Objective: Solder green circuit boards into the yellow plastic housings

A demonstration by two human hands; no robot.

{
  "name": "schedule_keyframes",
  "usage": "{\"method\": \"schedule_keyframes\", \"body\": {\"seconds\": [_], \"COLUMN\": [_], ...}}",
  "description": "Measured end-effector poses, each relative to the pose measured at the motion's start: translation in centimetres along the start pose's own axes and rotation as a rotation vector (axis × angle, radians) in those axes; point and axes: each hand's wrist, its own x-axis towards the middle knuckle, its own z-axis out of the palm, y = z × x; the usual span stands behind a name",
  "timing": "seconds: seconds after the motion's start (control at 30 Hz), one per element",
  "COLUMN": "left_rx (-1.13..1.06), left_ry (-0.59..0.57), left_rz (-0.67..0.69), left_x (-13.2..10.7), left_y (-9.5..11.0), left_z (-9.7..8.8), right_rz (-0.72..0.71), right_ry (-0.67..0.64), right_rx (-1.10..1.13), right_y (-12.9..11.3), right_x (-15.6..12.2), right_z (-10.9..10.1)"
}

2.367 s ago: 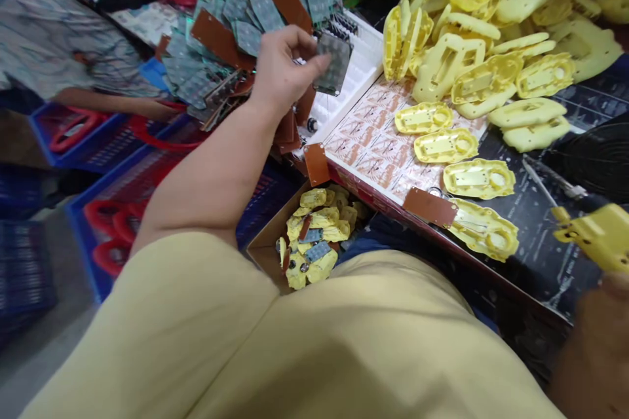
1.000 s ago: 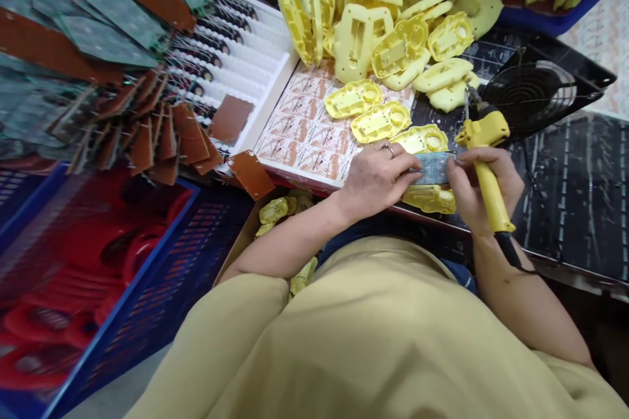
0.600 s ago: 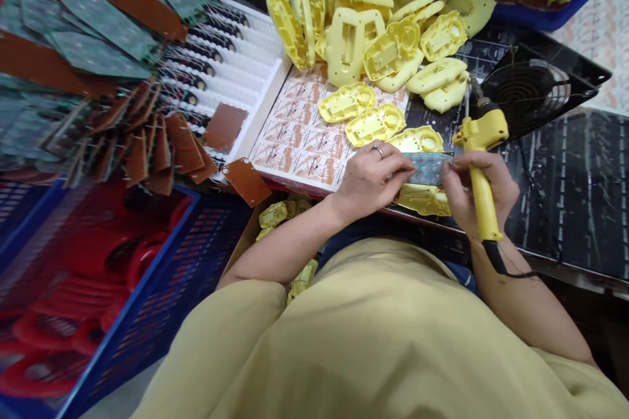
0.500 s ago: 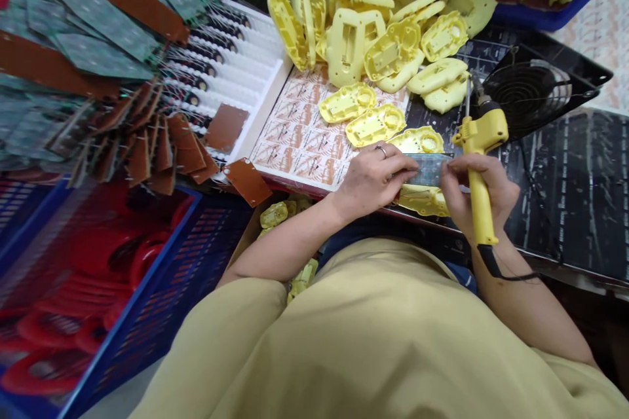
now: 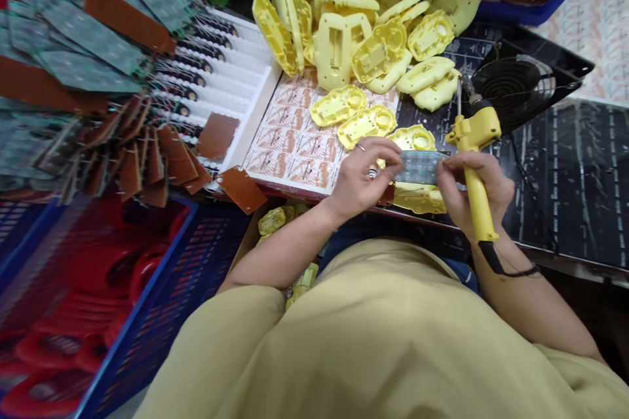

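My right hand (image 5: 479,190) is closed round the yellow handle of a soldering gun (image 5: 476,170), whose metal tip points away from me. Its thumb and fingertips also pinch the right end of a green circuit board (image 5: 420,167). At the board's left end are the curled fingertips of my left hand (image 5: 361,173), which wears a ring. A small round part, like a speaker (image 5: 372,173), shows in the curl of that hand. Beneath the board lies a yellow plastic shell (image 5: 420,198); another open shell (image 5: 413,138) is just behind it.
Yellow shells (image 5: 344,49) are heaped at the back, near a blue crate (image 5: 521,12). A black fan (image 5: 515,82) stands right. At left, circuit boards (image 5: 93,33) with wired speakers lie by a white foam tray (image 5: 260,101). A blue basket (image 5: 162,262) holds red parts.
My left hand has lifted and opened its curl slightly, bringing the small round part into sight. More of the board's face shows. The whole view has shifted a little.
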Motion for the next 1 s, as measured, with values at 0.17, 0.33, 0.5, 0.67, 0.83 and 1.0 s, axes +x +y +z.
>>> {"method": "schedule_keyframes", "body": {"seconds": [0.17, 0.33, 0.5, 0.67, 0.83, 1.0], "left_rx": [-0.118, -0.155, -0.084, 0.061, 0.213, 0.319], "left_ry": [0.119, 0.000, -0.285, -0.447, -0.619, -0.681], "left_rz": [-0.264, -0.294, -0.219, -0.150, -0.111, -0.097], "left_x": [2.1, 4.9, 5.4, 5.4, 6.3, 6.3], "left_y": [-1.3, -2.5, -2.2, -2.1, -1.7, -0.9], "left_z": [-3.1, -5.5, -4.7, -2.5, -0.2, 1.3], "right_rz": [-0.050, -0.173, -0.281, -0.319, -0.384, -0.540], "right_ry": [-0.210, -0.446, -0.678, -0.604, -0.339, -0.145], "right_rx": [-0.021, -0.102, -0.179, -0.332, -0.205, -0.214], "right_y": [3.0, 7.2, 8.7, 7.8, 5.3, 3.4], "right_x": [1.1, 4.5, 6.1, 4.2, 2.7, 2.3], "right_z": [-0.6, 2.0, 3.6, 1.1, -2.3, -7.0]}}
